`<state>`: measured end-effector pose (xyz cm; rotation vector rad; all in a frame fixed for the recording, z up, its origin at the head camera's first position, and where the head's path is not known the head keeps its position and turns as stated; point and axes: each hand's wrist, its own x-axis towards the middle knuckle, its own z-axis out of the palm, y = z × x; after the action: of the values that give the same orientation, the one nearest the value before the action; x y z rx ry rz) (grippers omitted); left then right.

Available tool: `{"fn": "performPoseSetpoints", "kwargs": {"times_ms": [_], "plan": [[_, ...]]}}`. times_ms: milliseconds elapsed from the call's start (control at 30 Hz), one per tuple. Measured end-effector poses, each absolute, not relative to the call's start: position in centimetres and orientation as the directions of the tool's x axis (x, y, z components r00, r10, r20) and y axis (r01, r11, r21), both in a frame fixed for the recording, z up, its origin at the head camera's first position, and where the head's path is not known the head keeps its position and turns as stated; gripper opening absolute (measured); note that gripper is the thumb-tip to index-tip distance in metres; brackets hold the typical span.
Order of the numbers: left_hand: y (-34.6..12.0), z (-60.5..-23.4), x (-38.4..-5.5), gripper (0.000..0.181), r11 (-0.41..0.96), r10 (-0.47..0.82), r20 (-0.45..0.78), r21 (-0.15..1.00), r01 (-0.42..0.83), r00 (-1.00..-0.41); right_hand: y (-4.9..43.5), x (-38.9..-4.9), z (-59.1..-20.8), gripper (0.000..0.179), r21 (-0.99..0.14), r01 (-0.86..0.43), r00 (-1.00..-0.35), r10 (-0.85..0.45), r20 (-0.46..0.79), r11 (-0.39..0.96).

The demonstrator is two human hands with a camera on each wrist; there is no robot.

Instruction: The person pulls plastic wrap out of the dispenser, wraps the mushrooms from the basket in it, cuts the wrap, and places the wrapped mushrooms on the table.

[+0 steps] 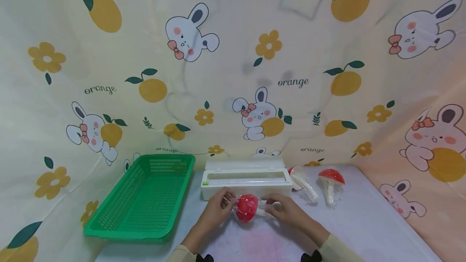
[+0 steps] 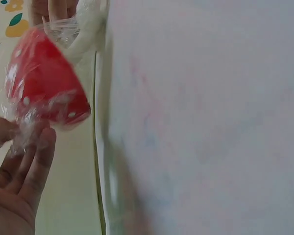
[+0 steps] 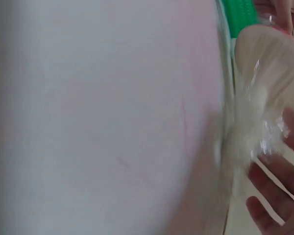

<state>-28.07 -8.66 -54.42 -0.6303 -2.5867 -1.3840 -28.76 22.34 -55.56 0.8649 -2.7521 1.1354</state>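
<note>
A red-capped toy mushroom [image 1: 246, 208] with white dots and a pale stem is wrapped in clear cling film [image 2: 24, 132]. It is held over the front of the table, its cap to the left and its stem to the right. My left hand [image 1: 217, 208] pinches the film bunched at the cap's outer side. On the stem side, my right hand [image 1: 287, 209] has thumb and fingers at the loose film; the right wrist view shows the stem [image 3: 242, 137] and the cap's pale underside [image 3: 264, 58] through the wrap.
Just behind the hands stands a long white cling film dispenser [image 1: 245, 191], lid raised. A green plastic basket [image 1: 174, 213] sits at the left. Two more wrapped toy mushrooms, one tipped over [image 1: 306, 185] and one cap-up [image 1: 330, 185], are at the right. A patterned curtain [image 1: 233, 68] hangs behind.
</note>
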Motion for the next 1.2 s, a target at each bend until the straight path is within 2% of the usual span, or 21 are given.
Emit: {"fn": "performPoseSetpoints", "kwargs": {"times_ms": [200,300,367,600,767,933,1200], "plan": [[-8.4,-54.1,-27.8,0.015,0.474,0.174,0.278,0.817,0.328,-0.945,22.0,-27.8,-55.3,0.065,-0.699,-0.446,-0.848,-0.513,0.132,0.558],[-8.3,-54.2,-27.8,0.013,0.462,0.161,0.272,0.828,0.316,-0.949,22.0,-27.6,-55.1,0.068,-0.694,-0.440,-0.851,-0.512,0.120,0.570],[-8.5,-54.3,-27.9,0.014,0.454,0.176,0.276,0.829,0.327,-0.945,22.0,-27.6,-55.1,0.065,-0.677,-0.464,-0.845,-0.516,0.144,0.571],[-9.4,-54.8,-28.2,0.036,0.413,0.304,0.236,0.840,0.351,-0.923,22.3,-27.7,-55.1,0.038,-0.619,-0.557,-0.808,-0.534,0.250,0.554],[-9.3,-55.2,-28.5,0.029,0.424,0.328,0.279,0.811,0.404,-0.903,22.4,-28.0,-55.5,0.028,-0.629,-0.562,-0.800,-0.546,0.248,0.537],[-8.4,-55.1,-28.3,0.015,0.461,0.283,0.307,0.787,0.410,-0.909,22.2,-28.1,-55.9,0.024,-0.645,-0.544,-0.809,-0.540,0.233,0.536],[-7.5,-54.3,-28.0,0.011,0.542,0.212,0.340,0.739,0.400,-0.916,21.7,-28.1,-55.6,0.025,-0.661,-0.497,-0.837,-0.511,0.196,0.561]]}}
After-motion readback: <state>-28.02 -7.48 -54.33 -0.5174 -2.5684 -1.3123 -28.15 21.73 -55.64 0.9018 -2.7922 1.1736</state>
